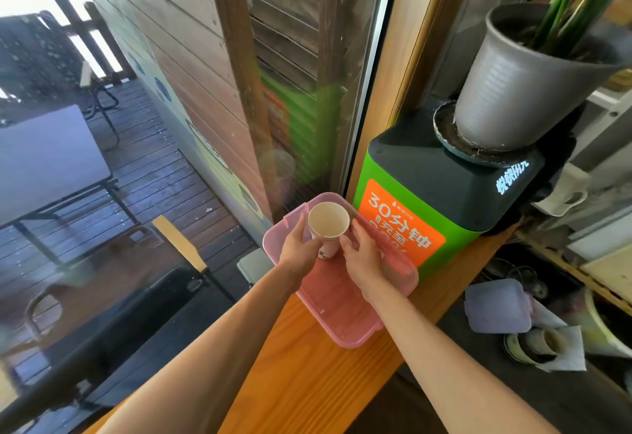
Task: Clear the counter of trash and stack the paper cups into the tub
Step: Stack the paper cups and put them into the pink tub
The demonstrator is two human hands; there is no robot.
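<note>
A pink translucent plastic tub (345,327) stands on the wooden counter (307,385) next to the window. Inside its far end sits a white paper cup (328,223), upright with its mouth open and a small print near the base. My left hand (299,247) grips the cup from the left side. My right hand (362,256) reaches over the tub and holds the cup from the right with its fingertips. Whether more cups are nested under it I cannot tell.
A green and black charging box (444,194) with an orange label stands right behind the tub, carrying a grey plant pot (513,85). The window glass (239,126) runs along the counter's left edge. Below on the right lie a purple lid (497,305) and dishes.
</note>
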